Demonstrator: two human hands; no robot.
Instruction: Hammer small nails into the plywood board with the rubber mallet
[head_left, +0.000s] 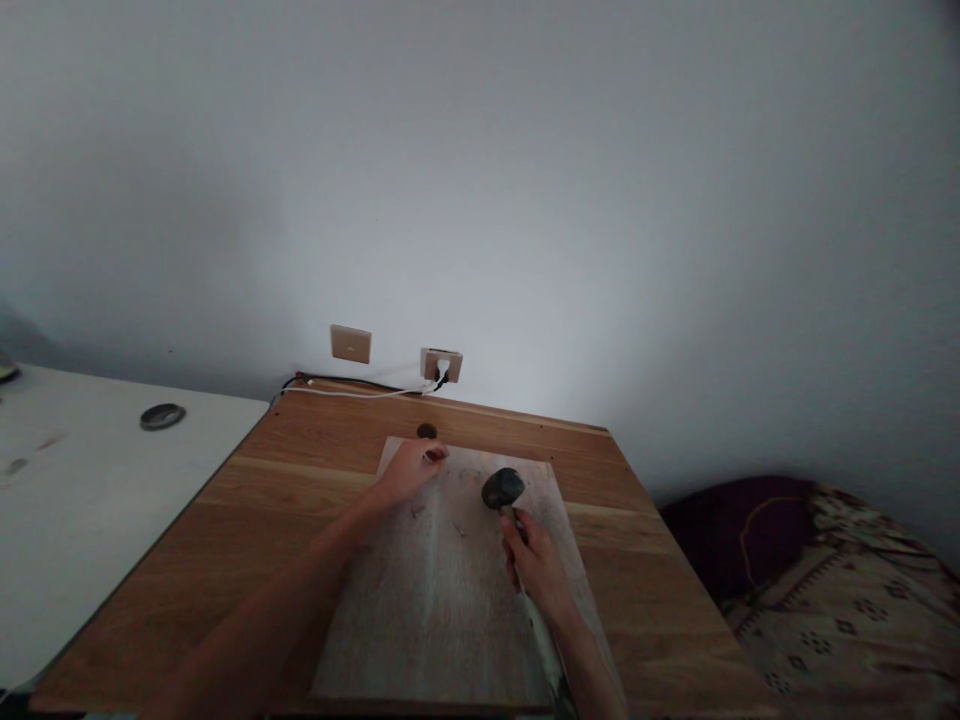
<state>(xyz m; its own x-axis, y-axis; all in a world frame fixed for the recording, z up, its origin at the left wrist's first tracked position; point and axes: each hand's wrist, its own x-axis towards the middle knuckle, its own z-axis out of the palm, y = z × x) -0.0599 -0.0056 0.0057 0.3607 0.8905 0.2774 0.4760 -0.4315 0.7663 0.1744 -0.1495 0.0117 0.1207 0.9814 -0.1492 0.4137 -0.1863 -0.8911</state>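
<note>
A pale grey board (442, 600) lies on a wooden table (300, 480). My right hand (538, 570) is closed round the handle of a hammer (504, 490), whose dark head rests over the board's far right part. My left hand (411, 468) reaches to the board's far left corner, its fingers pinched on something small that I cannot make out. A small dark round thing (427, 431) sits on the table just beyond that hand.
A white table (90, 500) with a round grey disc (162, 416) stands to the left. Wall sockets (441, 364) with a plugged white cable lie behind the wooden table. A patterned cushion or bedding (840, 600) is to the right.
</note>
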